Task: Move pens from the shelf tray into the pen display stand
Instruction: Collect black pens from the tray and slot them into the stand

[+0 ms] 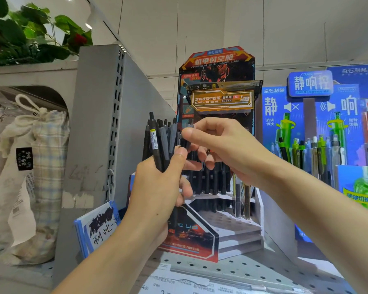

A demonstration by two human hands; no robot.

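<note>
My left hand [157, 187] is gripping a bundle of dark pens [157, 143] upright, their lower ends hidden in my fist. My right hand [212, 143] is pinching one pen's top [188, 127], its barrel mostly hidden. Behind them, the pen display stand [219, 209] is holding more dark pens, partly blocked by my hands.

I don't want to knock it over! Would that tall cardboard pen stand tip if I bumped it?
Probably, if bumped high. The pen stand looks like thin cardboard with a tall backboard, so likely light and top-heavy. The pens standing in it may steady it slightly.
</note>
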